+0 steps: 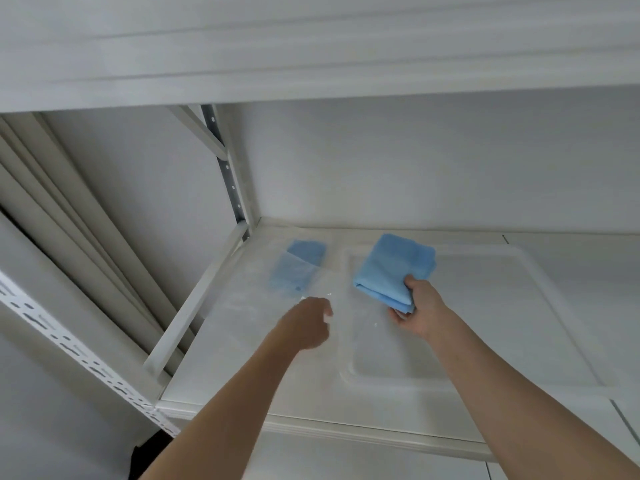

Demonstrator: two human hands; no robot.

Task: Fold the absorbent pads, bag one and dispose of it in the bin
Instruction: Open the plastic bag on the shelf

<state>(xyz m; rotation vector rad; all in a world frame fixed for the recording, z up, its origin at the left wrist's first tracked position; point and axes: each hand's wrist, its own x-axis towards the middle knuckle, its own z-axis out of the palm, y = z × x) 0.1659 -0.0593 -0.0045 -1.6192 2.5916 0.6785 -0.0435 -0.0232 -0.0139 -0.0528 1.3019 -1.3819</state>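
Storage room or stockroom: white slotted-steel racking, bare white shelf boards, plain white wall.

A white shelf of a metal rack, framed by perforated uprights, carries a shallow white tray across its right half. A clear plastic bag lies flat on the shelf's left part, just beside the tray. A folded blue pad lies near the shelf's back left corner, partly beneath the bag.
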